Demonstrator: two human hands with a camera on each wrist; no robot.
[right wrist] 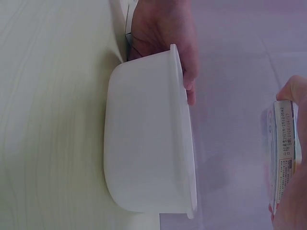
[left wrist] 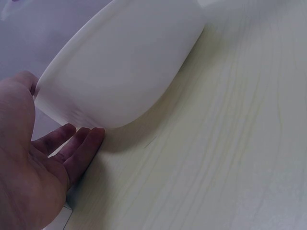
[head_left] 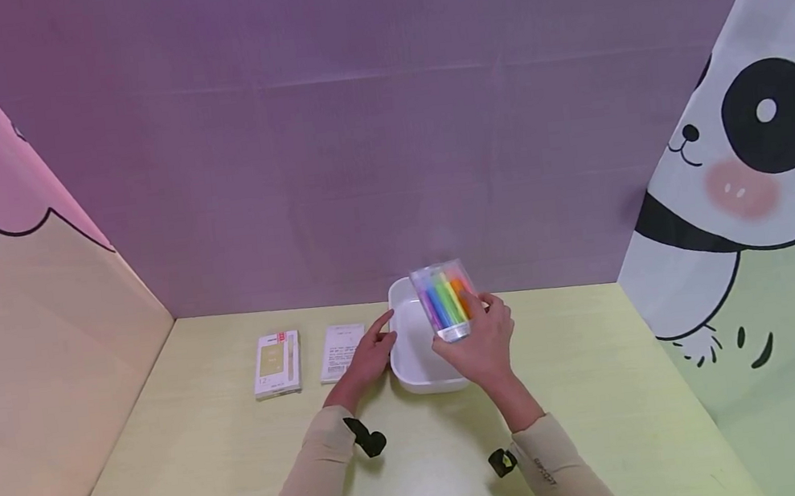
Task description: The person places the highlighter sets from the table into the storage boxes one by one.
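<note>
A white plastic tub (head_left: 429,384) stands on the table near the back wall. At its left side my left hand (head_left: 374,354) grips the rim; in the left wrist view the thumb lies at the edge and the other fingertips touch the outer wall (left wrist: 124,62). Above the tub's right half, my right hand (head_left: 484,344) holds a clear pack of colored markers (head_left: 444,296), tilted, with purple, blue, green and orange showing. The right wrist view shows the pack's printed end (right wrist: 285,143) between thumb and fingers, higher than the tub's rim.
To the left on the pale wood table (head_left: 195,463) lie a white box with a gold panel (head_left: 274,362) and a white box with printed text (head_left: 341,349), partly behind the left hand. A purple backdrop (head_left: 388,160) rises behind, with cartoon-printed panels on both sides.
</note>
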